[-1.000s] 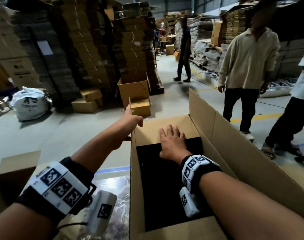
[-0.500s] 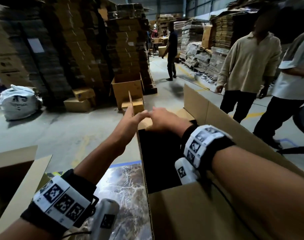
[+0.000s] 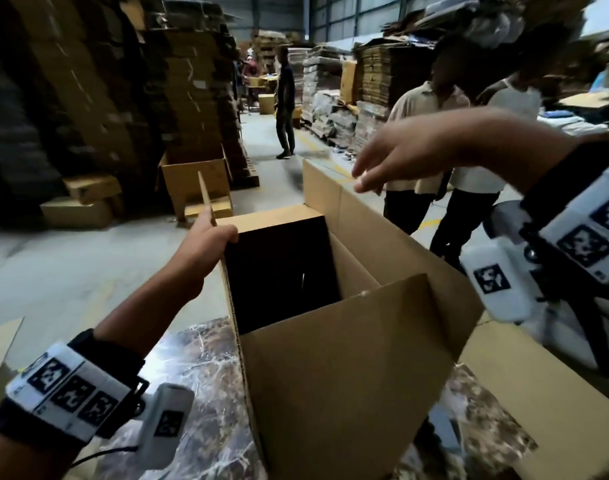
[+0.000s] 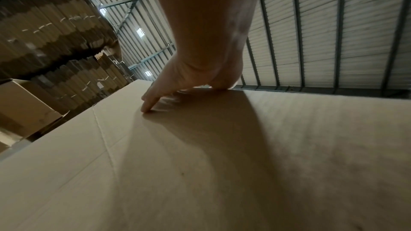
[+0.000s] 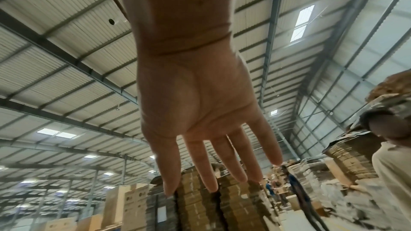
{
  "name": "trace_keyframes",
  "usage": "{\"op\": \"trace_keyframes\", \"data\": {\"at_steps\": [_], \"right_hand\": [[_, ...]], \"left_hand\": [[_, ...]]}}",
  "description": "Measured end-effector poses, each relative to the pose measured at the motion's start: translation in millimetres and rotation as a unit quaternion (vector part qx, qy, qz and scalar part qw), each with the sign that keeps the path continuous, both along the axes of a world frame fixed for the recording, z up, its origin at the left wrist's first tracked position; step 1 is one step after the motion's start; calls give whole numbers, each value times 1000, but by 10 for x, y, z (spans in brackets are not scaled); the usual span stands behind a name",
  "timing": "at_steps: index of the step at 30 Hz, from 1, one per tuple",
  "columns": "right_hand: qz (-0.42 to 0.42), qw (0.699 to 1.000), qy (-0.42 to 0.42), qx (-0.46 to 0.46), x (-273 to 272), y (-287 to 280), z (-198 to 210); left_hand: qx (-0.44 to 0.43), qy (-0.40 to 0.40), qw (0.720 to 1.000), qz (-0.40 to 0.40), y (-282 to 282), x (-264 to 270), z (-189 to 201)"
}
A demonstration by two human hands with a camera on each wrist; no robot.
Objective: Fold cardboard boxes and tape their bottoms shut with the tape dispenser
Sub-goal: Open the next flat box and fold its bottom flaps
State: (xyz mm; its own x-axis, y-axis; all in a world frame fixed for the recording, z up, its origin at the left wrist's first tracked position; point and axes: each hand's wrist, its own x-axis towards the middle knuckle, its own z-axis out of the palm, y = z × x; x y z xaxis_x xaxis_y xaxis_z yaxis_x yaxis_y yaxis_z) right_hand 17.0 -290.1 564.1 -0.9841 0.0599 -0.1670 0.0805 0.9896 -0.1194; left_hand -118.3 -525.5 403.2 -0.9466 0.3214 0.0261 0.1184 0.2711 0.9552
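Observation:
A tall brown cardboard box (image 3: 348, 368) stands open-topped on a marbled table (image 3: 199, 375), its flaps up and its inside dark. My left hand (image 3: 213, 240) grips the box's far left top corner, fingers curled over the rim; in the left wrist view the left hand (image 4: 169, 92) has its thumb pressed on the outer wall of the box (image 4: 222, 164). My right hand (image 3: 393, 161) hovers above the far right flap (image 3: 334, 199) with straight fingers and holds nothing; the right hand (image 5: 213, 147) shows an empty palm in the right wrist view. No tape dispenser is in view.
Another piece of cardboard (image 3: 1, 351) lies at the table's left edge. Two people (image 3: 431, 140) stand close behind the box on the right, a third (image 3: 285, 105) farther down the aisle. Stacks of flat cardboard (image 3: 98, 98) and open boxes (image 3: 195, 181) line the floor.
My right hand came out of the box, met the left at the far corner, and has now risen up and to the right, empty. The left hand kept its hold on the corner.

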Motion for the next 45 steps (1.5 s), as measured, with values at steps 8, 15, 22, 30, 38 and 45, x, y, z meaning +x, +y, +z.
{"op": "trace_keyframes", "data": {"at_steps": [8,15,22,30,38,45], "right_hand": [[139,987,-75,10,464,-572,-1220],[80,997,2,-1,428,-521,-2069],[65,995,7,-76,509,-545,-2600],[54,985,94,-137,604,-438,-2637],[-17,959,174,-225,638,-180,-2496],[47,925,253,-280,863,-113,-1876]], "left_hand": [[32,-39,998,29,-31,625,9],[67,-34,997,14,-53,1345,88],[7,5,998,69,125,1484,80],[-416,42,907,-50,809,1270,-580],[-498,168,841,-125,571,1174,-844],[-483,204,851,-12,543,1267,-998]]}}
